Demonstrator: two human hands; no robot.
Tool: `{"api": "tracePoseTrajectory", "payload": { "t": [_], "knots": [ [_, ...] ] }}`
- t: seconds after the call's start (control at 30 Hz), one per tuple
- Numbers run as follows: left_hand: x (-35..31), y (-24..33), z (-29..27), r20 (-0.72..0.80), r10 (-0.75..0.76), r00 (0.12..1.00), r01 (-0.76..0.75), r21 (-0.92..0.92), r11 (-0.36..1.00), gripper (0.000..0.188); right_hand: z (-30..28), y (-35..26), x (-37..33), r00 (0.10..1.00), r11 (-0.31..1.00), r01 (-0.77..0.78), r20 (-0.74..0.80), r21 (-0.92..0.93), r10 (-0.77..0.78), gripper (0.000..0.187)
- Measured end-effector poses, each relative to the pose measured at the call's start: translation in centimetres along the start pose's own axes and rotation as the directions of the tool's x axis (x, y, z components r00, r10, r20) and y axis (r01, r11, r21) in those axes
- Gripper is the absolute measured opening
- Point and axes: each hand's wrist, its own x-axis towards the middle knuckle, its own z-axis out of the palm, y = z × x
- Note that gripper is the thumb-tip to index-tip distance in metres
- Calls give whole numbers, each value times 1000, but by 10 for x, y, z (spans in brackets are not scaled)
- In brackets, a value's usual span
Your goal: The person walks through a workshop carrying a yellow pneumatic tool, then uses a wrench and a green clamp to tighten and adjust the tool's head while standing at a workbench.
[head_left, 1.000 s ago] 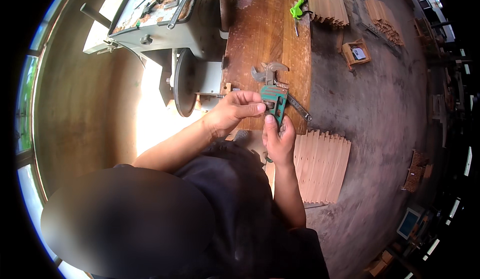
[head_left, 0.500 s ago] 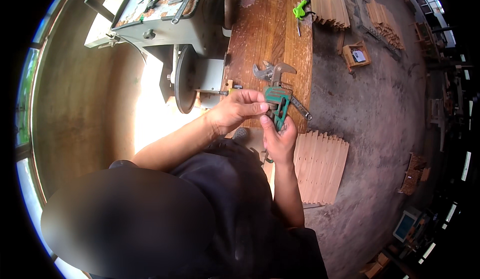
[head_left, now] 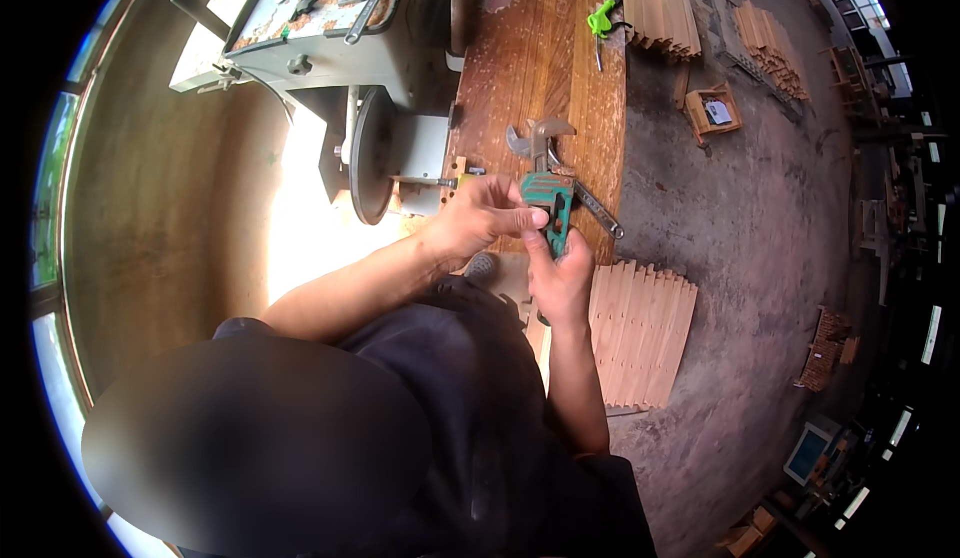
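A green pipe wrench [head_left: 548,188] with a worn metal hook jaw is held upright in front of me, its jaw pointing away. My right hand [head_left: 562,280] is closed around its handle, thumb along the near side. At the wrench's body, my left hand [head_left: 478,222] pinches with thumb and fingertips near the adjusting nut, which the fingers mostly hide. Behind the pipe wrench, an adjustable wrench [head_left: 600,212] lies on the wooden bench [head_left: 540,48], partly covered from view.
Left of the bench stands a grey machine [head_left: 310,63] with a large disc [head_left: 372,163] and tools on top. A bright green air gun [head_left: 602,22] lies near the bench's far right edge. Stacked wood strips [head_left: 642,338] and a wooden box [head_left: 712,110] are on the right.
The pipe wrench has turned slightly and shifted a little left in my hands. My left thumb has moved slightly right across its body.
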Motion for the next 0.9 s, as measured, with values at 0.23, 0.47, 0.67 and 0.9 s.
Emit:
{"api": "tracePoseTrajectory", "payload": {
  "t": [0.23,0.47,0.67,0.9],
  "knots": [
    [9,-19,-6,-4,-124,992,124,-41,991,24,-5,12,-4,995,962,42,-75,-271,-64,37],
    [-2,-25,2,166,-340,926,354,-60,933,30,-28,53,-47,998,990,48,-24,-134,-52,37],
    [0,-51,-9,99,-528,844,486,275,829,35,-31,45,-60,972,965,-233,39,124,230,34],
    [26,11,-28,252,90,964,-251,968,-16,65,-37,75,-62,969,975,-116,-237,-191,69,27]
  ]
}}
